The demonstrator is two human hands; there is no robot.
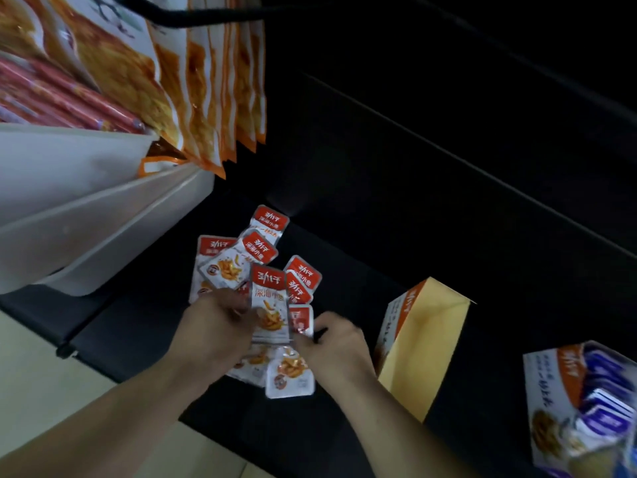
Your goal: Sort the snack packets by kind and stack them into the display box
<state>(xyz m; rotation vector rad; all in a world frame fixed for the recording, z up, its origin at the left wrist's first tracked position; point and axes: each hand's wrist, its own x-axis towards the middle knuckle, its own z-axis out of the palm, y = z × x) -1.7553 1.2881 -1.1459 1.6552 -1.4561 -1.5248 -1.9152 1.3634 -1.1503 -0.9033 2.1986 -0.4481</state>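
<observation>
Several small red-and-white snack packets [241,257] lie in a loose pile on a dark shelf [362,270]. My left hand [213,329] grips a bunch of these packets, one upright packet [269,305] showing in front. My right hand [336,346] pinches the lower right edge of the same bunch, near a small red packet [300,319]. One more packet [289,377] lies below the hands. An open orange-and-yellow display box [420,343] stands to the right with its flap up; its inside is hidden from here.
A second display box [565,401] holding blue packets sits at the far right. White plastic bins [86,215] stand at left, with large orange bags [213,81] hanging above them. Pale floor [51,391] shows at lower left.
</observation>
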